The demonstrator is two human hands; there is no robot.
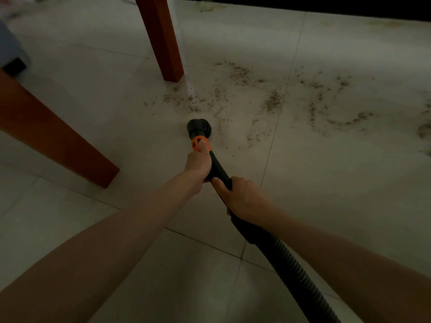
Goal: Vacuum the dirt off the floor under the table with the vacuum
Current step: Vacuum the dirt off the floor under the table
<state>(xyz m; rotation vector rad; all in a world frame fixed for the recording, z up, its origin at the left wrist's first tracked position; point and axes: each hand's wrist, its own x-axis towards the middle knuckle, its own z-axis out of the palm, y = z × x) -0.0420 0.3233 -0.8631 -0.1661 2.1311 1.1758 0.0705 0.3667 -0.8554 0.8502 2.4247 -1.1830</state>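
1. Your two bare forearms enter from the bottom edge, closest to the lens.
2. Your right hand (242,197) is clenched around the black ribbed flexible vacuum hose (286,259) where it meets the smooth black wand.
3. Your left hand (198,165) grasps the wand further forward, thumb lying on the orange plastic collar (198,144).
4. Beyond the collar, the round black brush nozzle (199,128) points down at the pale glossy tiled floor (93,101); whether it touches cannot be told.
5. Brown scattered dirt crumbs (272,102) lie just beyond and to the right of the nozzle, spreading toward the right edge.
6. One reddish-brown square wooden table leg (163,38) stands upright beside the dirt; a second (51,134) stands at left.
7. A grey object (9,45), blurred, sits at far left.
8. No container is visible.
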